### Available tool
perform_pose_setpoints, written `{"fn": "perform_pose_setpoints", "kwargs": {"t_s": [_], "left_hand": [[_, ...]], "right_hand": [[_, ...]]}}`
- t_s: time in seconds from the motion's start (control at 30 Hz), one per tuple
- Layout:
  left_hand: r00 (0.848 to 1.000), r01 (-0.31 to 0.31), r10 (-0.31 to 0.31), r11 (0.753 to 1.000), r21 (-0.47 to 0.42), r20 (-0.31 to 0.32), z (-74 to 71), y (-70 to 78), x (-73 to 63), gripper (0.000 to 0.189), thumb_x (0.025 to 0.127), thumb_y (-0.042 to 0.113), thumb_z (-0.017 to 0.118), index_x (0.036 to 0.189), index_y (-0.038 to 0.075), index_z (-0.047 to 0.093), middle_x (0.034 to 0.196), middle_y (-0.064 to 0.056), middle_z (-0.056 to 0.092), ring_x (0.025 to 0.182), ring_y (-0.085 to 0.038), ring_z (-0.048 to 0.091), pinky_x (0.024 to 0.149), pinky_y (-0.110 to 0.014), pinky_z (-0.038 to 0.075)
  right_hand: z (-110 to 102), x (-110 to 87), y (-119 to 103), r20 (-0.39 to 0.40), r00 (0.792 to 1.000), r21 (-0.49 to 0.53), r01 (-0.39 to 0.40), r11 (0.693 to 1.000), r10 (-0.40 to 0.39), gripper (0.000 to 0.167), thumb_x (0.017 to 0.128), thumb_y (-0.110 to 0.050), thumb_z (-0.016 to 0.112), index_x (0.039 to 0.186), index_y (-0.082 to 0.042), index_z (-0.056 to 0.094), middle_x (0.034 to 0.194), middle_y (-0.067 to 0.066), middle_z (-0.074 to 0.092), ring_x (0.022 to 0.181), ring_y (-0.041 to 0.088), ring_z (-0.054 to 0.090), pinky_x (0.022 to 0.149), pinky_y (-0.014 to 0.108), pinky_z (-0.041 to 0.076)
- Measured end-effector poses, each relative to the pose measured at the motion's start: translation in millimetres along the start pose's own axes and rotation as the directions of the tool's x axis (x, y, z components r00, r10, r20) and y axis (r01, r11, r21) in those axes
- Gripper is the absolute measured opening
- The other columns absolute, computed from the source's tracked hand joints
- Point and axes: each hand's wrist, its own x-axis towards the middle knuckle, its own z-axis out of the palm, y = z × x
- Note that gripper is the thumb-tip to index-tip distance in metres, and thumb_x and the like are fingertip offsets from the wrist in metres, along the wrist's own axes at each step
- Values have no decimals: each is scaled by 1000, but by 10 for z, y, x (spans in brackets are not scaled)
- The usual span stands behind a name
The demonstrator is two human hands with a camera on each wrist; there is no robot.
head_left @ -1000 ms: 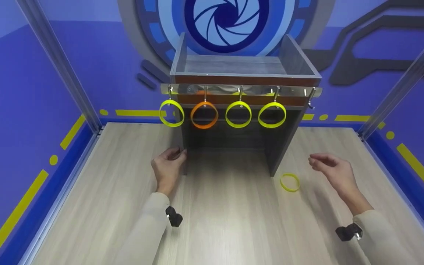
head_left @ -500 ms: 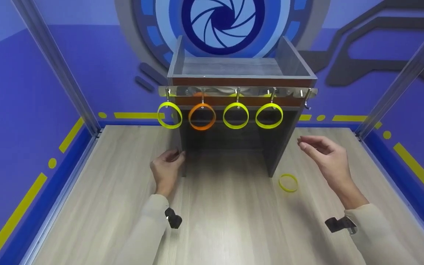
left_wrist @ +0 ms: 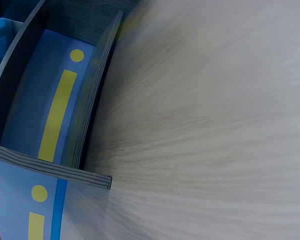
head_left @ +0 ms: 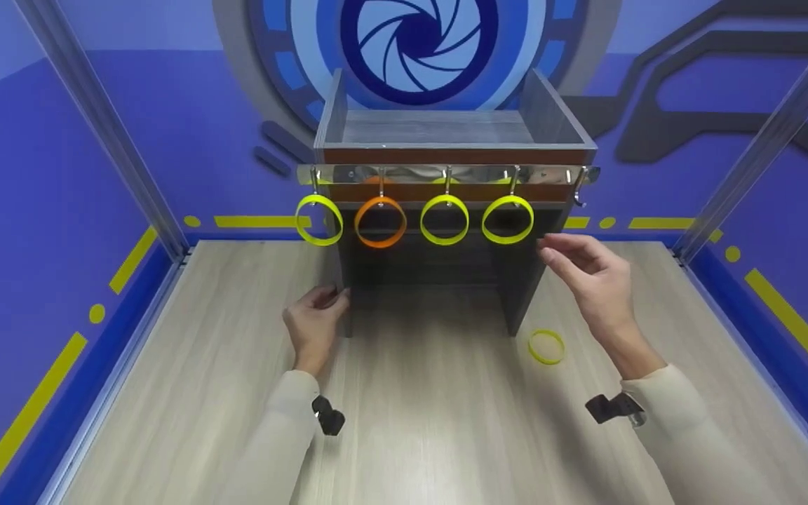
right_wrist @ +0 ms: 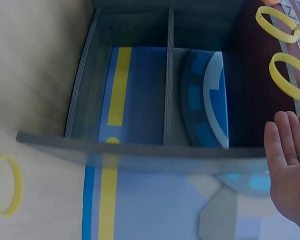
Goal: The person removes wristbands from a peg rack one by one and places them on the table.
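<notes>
Against the left side panel of a grey wooden shelf (head_left: pixel 330 133) is my left hand (head_left: pixel 311 326), fingers bent. The left wrist view shows only a sliver of it, touching the panel's outer side, so its grip is unclear. My right hand (head_left: pixel 597 280) is raised just right of the rightmost hanging yellow ring (head_left: pixel 532 228), with nothing visible in its fingers. The right wrist view shows those fingers (right_wrist: pixel 287 140) extended, with one fingertip close to that ring. Two more yellow rings (head_left: pixel 423 228) and an orange ring (head_left: pixel 358 231) hang from the metal hook rail (head_left: pixel 404 173).
A yellow ring (head_left: pixel 530 351) lies on the wooden tabletop (head_left: pixel 418 428), right of the shelf's right side panel (head_left: pixel 523 298). The rail's rightmost hook (head_left: pixel 578 196) carries no ring. Blue patterned walls (head_left: pixel 109 126) enclose the table.
My right hand has moved left and up from above the loose ring toward the rightmost hanging ring. The left hand stays at the panel. The view has shifted slightly.
</notes>
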Motion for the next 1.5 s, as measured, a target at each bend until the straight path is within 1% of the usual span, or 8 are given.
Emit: {"fn": "perform_pose_setpoints", "kwargs": {"t_s": [0.3, 0.53, 0.7, 0.87, 0.93, 1.17, 1.33, 1.5], "left_hand": [[1000, -17, 17, 1000, -10, -8, -1, -29, 7, 14, 84, 4, 89, 96, 0, 82, 91, -8, 80, 84, -23, 78, 72, -18, 58], [1000, -1, 1, 1000, -1, -12, -7, -31, 11, 13, 84, 5, 89, 96, 2, 82, 91, -7, 80, 83, -20, 77, 72, -18, 58], [1000, -3, 3, 1000, 9, -6, -17, -41, 7, 13, 84, 6, 88, 95, 2, 82, 92, -7, 80, 83, -21, 78, 71, -18, 58], [1000, -11, 11, 1000, -2, 0, -13, -45, 1, 12, 84, 5, 88, 95, 2, 82, 91, -6, 80, 82, -20, 78, 70, -18, 57], [1000, -22, 22, 1000, -6, -5, -9, -46, 0, 12, 84, 5, 88, 94, 2, 82, 91, -7, 80, 82, -21, 78, 69, -17, 57], [999, -47, 46, 998, -33, -24, 8, -40, 1, 11, 83, 2, 88, 92, 1, 82, 90, -10, 80, 81, -23, 78, 69, -16, 57], [999, -43, 43, 998, -34, -16, 8, -34, -2, 13, 83, 2, 88, 94, 0, 82, 91, -8, 80, 83, -23, 78, 70, -18, 58], [999, -34, 33, 999, -26, -14, 4, -35, -2, 13, 84, 2, 88, 95, 0, 82, 92, -9, 80, 84, -24, 78, 71, -18, 58]], "right_hand": [[165, 91, 3, -4, 1000, 33, -15, 999, 16, 29, 97, -5, 78, 124, 2, 73, 119, 11, 76, 107, 22, 73, 91, 27, 58], [225, 135, -12, -14, 999, 56, -40, 998, 41, 32, 96, -8, 80, 125, 3, 72, 119, 10, 76, 108, 22, 73, 92, 27, 58], [265, 173, -5, -32, 996, 134, -77, 988, 82, 31, 95, -6, 81, 124, 3, 73, 118, 10, 76, 106, 22, 74, 93, 29, 58], [294, 182, 26, -38, 994, 192, -92, 977, 101, 27, 94, -1, 80, 119, 6, 73, 111, 12, 77, 99, 30, 75, 89, 32, 60], [301, 182, 31, -41, 994, 208, -91, 974, 101, 26, 95, -1, 79, 118, 8, 73, 109, 13, 77, 98, 33, 75, 88, 33, 61], [318, 201, 8, -52, 995, 245, -73, 967, 88, 27, 94, 0, 79, 117, 11, 71, 106, 16, 77, 91, 27, 76, 88, 36, 61], [316, 214, -48, -83, 994, 266, -50, 963, 74, 26, 94, -1, 81, 115, 11, 72, 104, 18, 77, 87, 25, 76, 86, 36, 62], [296, 210, -124, -104, 992, 284, -39, 958, 72, 27, 94, -2, 80, 117, 10, 72, 107, 19, 75, 90, 26, 76, 87, 36, 61]]}}
